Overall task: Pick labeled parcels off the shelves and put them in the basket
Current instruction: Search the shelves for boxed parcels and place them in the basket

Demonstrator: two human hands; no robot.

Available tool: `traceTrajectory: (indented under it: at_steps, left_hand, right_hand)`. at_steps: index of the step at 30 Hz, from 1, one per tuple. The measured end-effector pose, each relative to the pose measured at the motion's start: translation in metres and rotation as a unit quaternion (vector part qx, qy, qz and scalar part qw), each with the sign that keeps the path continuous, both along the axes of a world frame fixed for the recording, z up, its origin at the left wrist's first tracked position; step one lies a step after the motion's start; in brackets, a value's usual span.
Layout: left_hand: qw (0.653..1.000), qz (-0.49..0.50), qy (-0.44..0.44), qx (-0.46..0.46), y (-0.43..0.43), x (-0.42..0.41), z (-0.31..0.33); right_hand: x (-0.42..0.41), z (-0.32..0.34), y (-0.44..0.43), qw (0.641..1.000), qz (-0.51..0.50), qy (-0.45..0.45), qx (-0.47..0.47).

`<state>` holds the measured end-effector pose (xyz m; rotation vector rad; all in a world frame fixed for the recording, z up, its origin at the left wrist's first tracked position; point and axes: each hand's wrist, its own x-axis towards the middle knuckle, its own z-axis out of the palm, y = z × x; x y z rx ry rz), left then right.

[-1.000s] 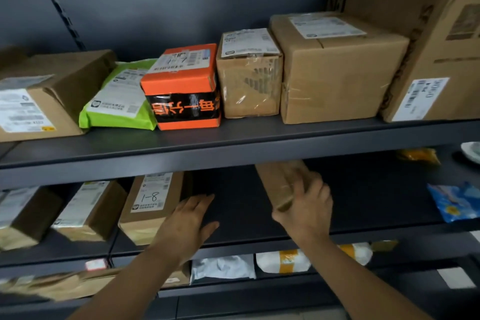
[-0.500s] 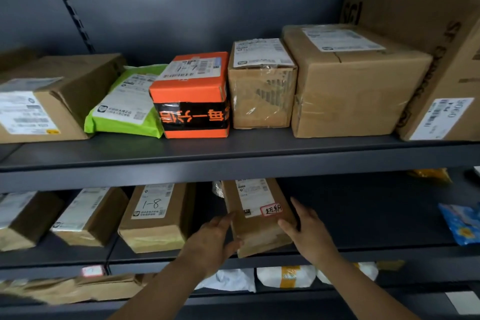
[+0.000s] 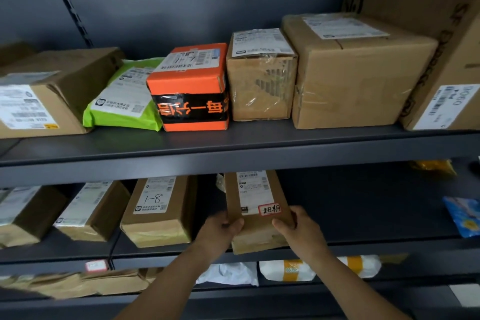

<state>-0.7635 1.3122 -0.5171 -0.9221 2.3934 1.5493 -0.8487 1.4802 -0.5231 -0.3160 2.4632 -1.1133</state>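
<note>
In the head view, a long brown parcel (image 3: 255, 228) is seen on the middle shelf (image 3: 376, 241), lying lengthwise with its near end just over the shelf's front edge. It is gripped at that near end from both sides: the left hand (image 3: 220, 230) is closed round its left edge with the thumb laid on the top face, and the right hand (image 3: 302, 232) is closed round its right edge, thumb likewise on top. A white shipping label (image 3: 250, 189) is fixed to the parcel's top face, and a red-bordered sticker (image 3: 269, 209) with handwritten characters is noted just beside the right thumb. To the left, apart from the held parcel, a brown parcel marked 1-8 (image 3: 158, 213) is recorded on the same shelf. On the upper shelf (image 3: 233, 161) an orange box (image 3: 189, 88) is observed between a green mailer (image 3: 124, 101) and a taped carton (image 3: 261, 80), with larger cartons to either side. White soft packets (image 3: 285, 270) are visible on the shelf below
</note>
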Motion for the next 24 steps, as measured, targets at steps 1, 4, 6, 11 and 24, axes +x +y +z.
traceTrajectory:
  at_steps: [1, 4, 6, 11, 24]
  left_hand:
    - [1.000, -0.008, -0.005, 0.021, 0.003, 0.002, -0.002]
    - [0.997, 0.024, -0.031, 0.072, 0.008, 0.011, -0.013]
    - [0.985, 0.060, -0.041, 0.155, 0.013, 0.016, -0.014]
    - [0.965, 0.040, -0.032, 0.256, 0.011, 0.028, -0.021]
    - [0.961, -0.152, 0.005, 0.230, -0.023, 0.070, 0.014]
  right_hand:
    - [0.002, 0.000, 0.001, 1.000, 0.001, 0.005, 0.030]
    - [0.009, 0.000, 0.005, 0.995, 0.010, 0.003, 0.102]
    - [0.014, -0.002, 0.008, 0.995, 0.012, -0.015, 0.101]
    - [0.035, -0.002, 0.017, 0.997, -0.006, -0.058, 0.057]
    - [0.159, 0.029, 0.012, 0.942, -0.241, -0.148, -0.182]
